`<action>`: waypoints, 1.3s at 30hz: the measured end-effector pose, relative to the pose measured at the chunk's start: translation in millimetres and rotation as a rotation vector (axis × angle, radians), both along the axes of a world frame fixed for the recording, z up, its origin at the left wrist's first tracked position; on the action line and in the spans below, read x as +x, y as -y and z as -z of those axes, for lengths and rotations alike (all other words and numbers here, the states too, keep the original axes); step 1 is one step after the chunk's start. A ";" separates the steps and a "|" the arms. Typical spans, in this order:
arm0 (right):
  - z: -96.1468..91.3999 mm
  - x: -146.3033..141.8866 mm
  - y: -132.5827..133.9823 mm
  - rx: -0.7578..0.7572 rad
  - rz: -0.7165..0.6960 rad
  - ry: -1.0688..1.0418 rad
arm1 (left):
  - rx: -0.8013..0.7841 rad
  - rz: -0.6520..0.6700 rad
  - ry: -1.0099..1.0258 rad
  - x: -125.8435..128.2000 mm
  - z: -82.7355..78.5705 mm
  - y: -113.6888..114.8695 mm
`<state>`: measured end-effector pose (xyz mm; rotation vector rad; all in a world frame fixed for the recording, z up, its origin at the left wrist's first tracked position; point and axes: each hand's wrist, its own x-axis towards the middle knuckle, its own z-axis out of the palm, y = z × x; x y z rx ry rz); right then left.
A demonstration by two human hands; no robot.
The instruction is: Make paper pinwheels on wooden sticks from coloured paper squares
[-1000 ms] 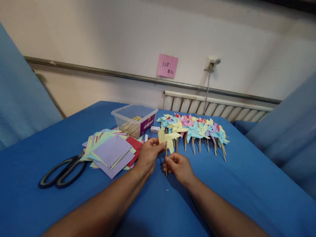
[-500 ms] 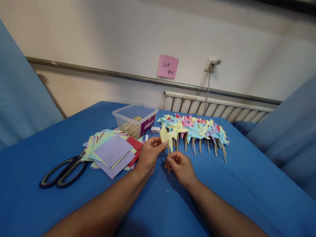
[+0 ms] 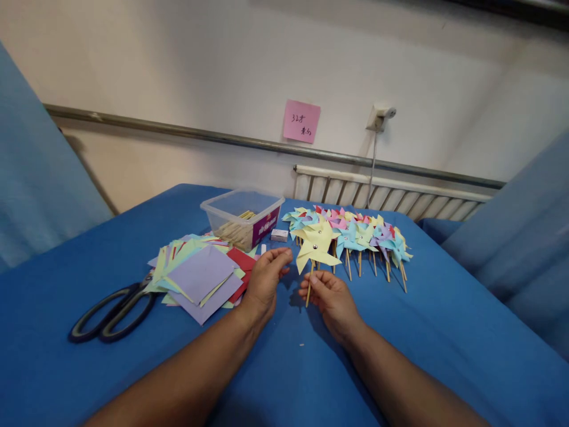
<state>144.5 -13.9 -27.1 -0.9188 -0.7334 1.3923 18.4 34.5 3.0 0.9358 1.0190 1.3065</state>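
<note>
A pale yellow paper pinwheel [image 3: 317, 237] on a thin wooden stick stands upright at the centre, its face with a small shiny pin towards me. My right hand [image 3: 331, 296] pinches the lower part of the stick between thumb and fingers. Just left of the pinwheel, my left hand [image 3: 267, 276] is held with bent, loosely parted fingers and nothing in them. Right behind stands a dense group of finished pinwheels [image 3: 351, 234] in blue, yellow, pink and purple. The held pinwheel partly covers that group.
To the left lies a pile of coloured paper squares [image 3: 200, 276], with large dark-handled scissors [image 3: 111, 311] beside it. A clear plastic tub [image 3: 242, 204] of wooden sticks stands behind, near a small box [image 3: 279, 235]. A blue cloth [image 3: 444, 308] covers the table.
My left hand has let go of the pinwheel and drawn slightly left. The pinwheel has turned round, so its pinned face now shows. My right hand still grips the stick.
</note>
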 end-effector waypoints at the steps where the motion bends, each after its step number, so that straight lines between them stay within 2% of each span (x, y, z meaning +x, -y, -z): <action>1: -0.9 0.0 0.8 0.002 -0.026 -0.028 | -0.014 0.021 0.021 0.8 0.2 0.6; 8: -2.6 -4.5 5.0 -0.022 -0.143 -0.035 | -0.026 0.183 0.108 4.8 -1.1 8.2; 19: 0.6 -7.0 7.6 0.005 -0.273 0.024 | 0.012 0.170 0.080 4.6 -4.3 12.4; 21: 0.8 -2.6 4.2 -0.004 -0.237 0.036 | 0.001 0.157 0.121 4.4 -6.9 11.6; 23: 0.2 4.1 0.0 -0.017 -0.134 0.028 | -0.021 0.161 0.173 4.8 -9.5 11.2; 26: -3.6 14.5 -4.4 0.044 -0.005 -0.037 | -0.091 0.225 0.239 6.2 -12.3 13.4; 31: -9.8 20.5 -3.7 0.148 -0.012 -0.075 | -0.174 0.329 0.259 8.8 -12.6 21.5; 39: -3.4 17.8 -4.4 0.093 -0.013 -0.035 | -0.196 0.413 0.252 13.9 -11.9 27.4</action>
